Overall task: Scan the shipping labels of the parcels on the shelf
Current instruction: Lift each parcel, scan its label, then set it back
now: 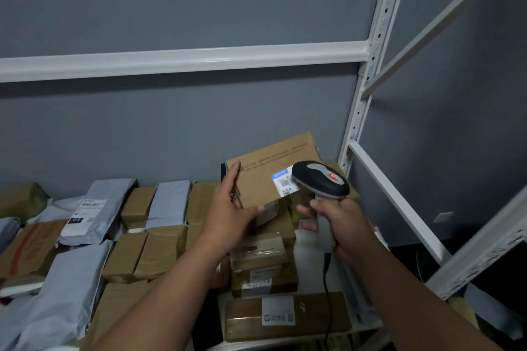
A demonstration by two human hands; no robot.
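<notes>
A flat brown cardboard parcel (265,172) is tilted up above the shelf, its face towards me. My left hand (231,205) grips its left and lower edge, thumb on the front. A white shipping label (285,184) with a blue strip and barcodes sits on the parcel's right part, partly hidden by the scanner head. My right hand (339,225) grips the handle of a black and grey barcode scanner (322,179), whose head points at that label from close by. A black cable (328,296) hangs down from the handle.
The shelf holds many parcels: brown taped boxes (159,251), grey poly mailers (68,288) at left, and stacked boxes with labels (262,273) under my hands. A white shelf beam (182,59) crosses above. A white upright post (368,71) stands at right.
</notes>
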